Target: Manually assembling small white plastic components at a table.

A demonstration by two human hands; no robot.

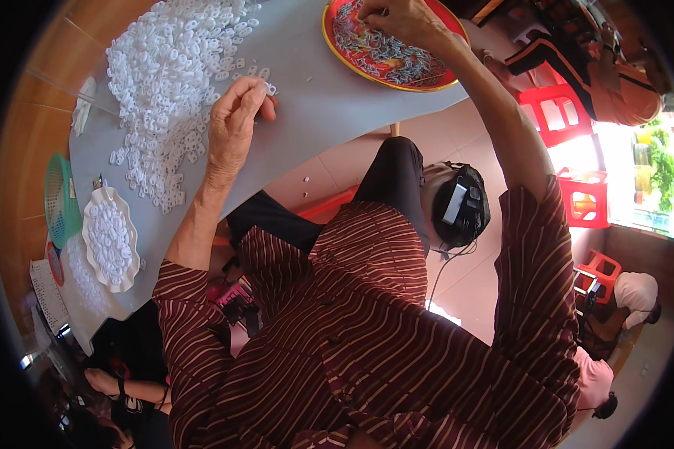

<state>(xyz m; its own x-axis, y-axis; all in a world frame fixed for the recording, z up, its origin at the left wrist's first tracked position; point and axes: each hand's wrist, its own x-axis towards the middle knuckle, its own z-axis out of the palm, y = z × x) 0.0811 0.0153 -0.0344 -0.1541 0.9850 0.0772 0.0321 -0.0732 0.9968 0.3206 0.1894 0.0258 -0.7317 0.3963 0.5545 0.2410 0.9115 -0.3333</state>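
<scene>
My left hand (236, 123) is closed in a pinch over the grey table, holding a small white plastic piece (270, 89) between thumb and forefinger. Beside it spreads a large heap of similar white pieces (161, 82) with holes in them. My right hand (403, 21) reaches into a round red tray with a yellow rim (367, 75). Its fingers are curled together among many small silvery metal pins or screws (397, 60); whatever they pinch is too small to make out.
A scalloped white dish (132, 258) full of white pieces stands at the table's left end, near a green basket (57, 198). Red plastic stools (554, 112) and a black bag (463, 206) are on the right. Other people sit nearby; one person's hand (101, 382) shows at lower left.
</scene>
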